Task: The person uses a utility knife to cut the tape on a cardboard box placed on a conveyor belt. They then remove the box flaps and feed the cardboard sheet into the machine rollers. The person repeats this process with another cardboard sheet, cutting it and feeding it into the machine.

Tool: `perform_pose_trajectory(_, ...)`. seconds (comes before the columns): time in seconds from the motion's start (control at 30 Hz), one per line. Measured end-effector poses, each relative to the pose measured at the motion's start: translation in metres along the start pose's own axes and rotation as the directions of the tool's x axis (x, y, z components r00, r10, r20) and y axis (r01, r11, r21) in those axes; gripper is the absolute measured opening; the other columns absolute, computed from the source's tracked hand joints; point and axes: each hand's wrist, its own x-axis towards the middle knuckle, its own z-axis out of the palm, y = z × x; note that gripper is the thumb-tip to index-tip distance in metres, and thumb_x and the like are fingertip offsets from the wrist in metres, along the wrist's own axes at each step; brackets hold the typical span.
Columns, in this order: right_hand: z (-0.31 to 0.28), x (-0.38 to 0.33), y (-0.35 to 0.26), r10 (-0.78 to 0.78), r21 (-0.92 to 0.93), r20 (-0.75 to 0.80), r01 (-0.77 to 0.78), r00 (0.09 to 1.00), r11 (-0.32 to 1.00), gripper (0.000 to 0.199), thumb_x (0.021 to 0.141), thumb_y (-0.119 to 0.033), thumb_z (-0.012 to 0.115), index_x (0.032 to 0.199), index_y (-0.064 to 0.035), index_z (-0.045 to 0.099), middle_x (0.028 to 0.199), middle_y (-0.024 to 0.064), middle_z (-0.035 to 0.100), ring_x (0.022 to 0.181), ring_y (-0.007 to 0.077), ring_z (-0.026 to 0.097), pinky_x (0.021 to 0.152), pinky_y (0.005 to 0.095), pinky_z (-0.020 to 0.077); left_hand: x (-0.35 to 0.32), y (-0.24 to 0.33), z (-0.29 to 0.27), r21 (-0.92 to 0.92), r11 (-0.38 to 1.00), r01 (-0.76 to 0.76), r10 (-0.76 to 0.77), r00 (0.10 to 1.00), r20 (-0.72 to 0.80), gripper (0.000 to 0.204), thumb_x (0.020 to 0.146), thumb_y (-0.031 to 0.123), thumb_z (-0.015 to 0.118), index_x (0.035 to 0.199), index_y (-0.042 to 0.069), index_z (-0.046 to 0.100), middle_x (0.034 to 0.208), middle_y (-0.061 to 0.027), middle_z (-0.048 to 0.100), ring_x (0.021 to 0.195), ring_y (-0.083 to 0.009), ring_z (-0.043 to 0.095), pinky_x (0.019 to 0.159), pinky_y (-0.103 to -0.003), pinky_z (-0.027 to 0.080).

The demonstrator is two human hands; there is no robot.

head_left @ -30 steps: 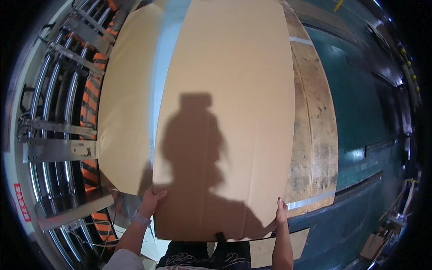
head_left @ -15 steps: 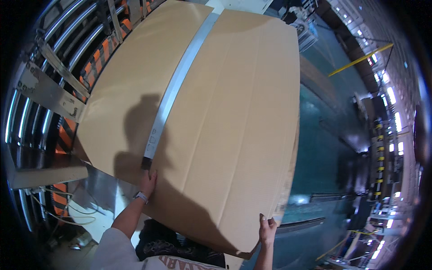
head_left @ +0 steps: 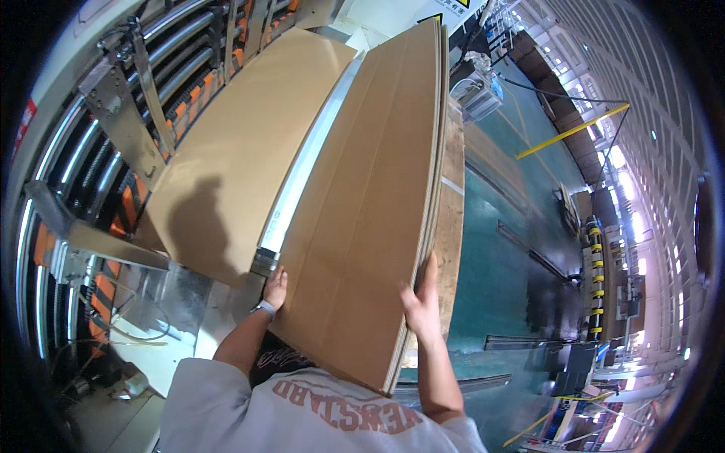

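A stack of brown cardboard sheets (head_left: 361, 196) stands tilted, its right side raised so that several layered edges show. My right hand (head_left: 424, 308) grips those layers on the right edge, thumb on the upper face. My left hand (head_left: 276, 290) rests with fingers stretched along the stack's near left edge, close to the dark end of a long metal strip (head_left: 300, 181). Left of the strip lies another broad cardboard surface (head_left: 234, 151), with a shadow across it.
Metal rollers (head_left: 75, 143) and orange-black striped guards (head_left: 180, 113) line the left, with a metal bracket (head_left: 121, 113) projecting inward. A wooden board (head_left: 451, 219) runs beneath the stack's right side. Beyond is green floor (head_left: 491, 279) with dark rails and a yellow bar (head_left: 574, 130).
The right part of the cardboard has risen from lying flat to a tilt, exposing its layered edge. My right hand has moved up and left along that edge; the left hand shifted slightly right.
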Motion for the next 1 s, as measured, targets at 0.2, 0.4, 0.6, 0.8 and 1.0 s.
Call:
perform_pose_trajectory(0.2,0.054,0.042,-0.056,-0.421,-0.462,0.103,0.418,0.901,0.782,0.069,0.069,-0.002,0.047,0.134,0.0005,0.025,0.143,0.0252,0.010,0.135,0.0360,0.004,0.107,0.0425,0.0072,0.006,-0.014,-0.009,-0.119,0.968,-0.223,0.249,0.918,0.309,0.054,0.094,0.040,0.030,0.128,-0.001,0.038,0.123,-0.0211,0.047,0.114,-0.0312,0.044,0.097,-0.033,0.032)
perform_pose_trajectory(0.4,0.096,0.058,-0.073,-0.543,-0.469,0.260,0.596,0.798,0.652,0.021,0.073,-0.013,0.049,0.085,-0.0021,0.063,0.133,0.0177,0.038,0.133,0.0285,0.019,0.102,0.0587,0.0046,-0.095,0.195,-0.153,-0.589,0.743,0.318,-0.086,0.918,0.387,0.066,0.092,0.051,0.026,0.129,-0.002,0.038,0.126,-0.0142,0.047,0.116,-0.0209,0.043,0.098,-0.029,0.031)
perform_pose_trajectory(0.6,0.122,0.071,-0.076,-0.634,-0.300,0.359,0.728,0.685,0.616,0.018,0.080,-0.021,0.055,0.076,-0.0048,0.061,0.111,0.0092,0.055,0.124,0.0282,0.036,0.098,0.0638,0.0043,-0.178,0.248,-0.203,-0.725,0.575,-0.380,0.153,0.920,-0.361,0.060,0.093,0.047,0.024,0.124,-0.001,0.041,0.126,-0.0152,0.045,0.116,-0.0231,0.044,0.100,-0.035,0.032)
perform_pose_trajectory(0.8,0.102,0.095,-0.098,-0.857,-0.223,0.129,0.857,0.499,0.465,0.031,0.083,-0.034,0.053,0.079,-0.0041,0.060,0.107,0.0137,0.056,0.115,0.0281,0.044,0.102,0.0522,0.0159,-0.155,0.302,-0.172,0.094,0.744,-0.662,0.383,0.306,-0.872,0.052,0.093,0.040,0.032,0.123,-0.003,0.033,0.117,-0.0165,0.045,0.108,-0.0262,0.046,0.096,-0.039,0.035)
perform_pose_trajectory(1.0,0.111,0.126,-0.075,-0.803,-0.183,0.511,0.952,0.307,0.247,0.035,0.087,-0.034,0.043,0.077,-0.0061,0.062,0.080,0.0093,0.058,0.087,0.0252,0.054,0.093,0.0445,0.0297,-0.120,0.299,-0.159,0.009,0.824,-0.566,0.243,0.339,-0.909,0.053,0.087,0.031,0.049,0.123,-0.003,0.031,0.115,-0.0150,0.046,0.107,-0.0236,0.044,0.096,-0.037,0.031)
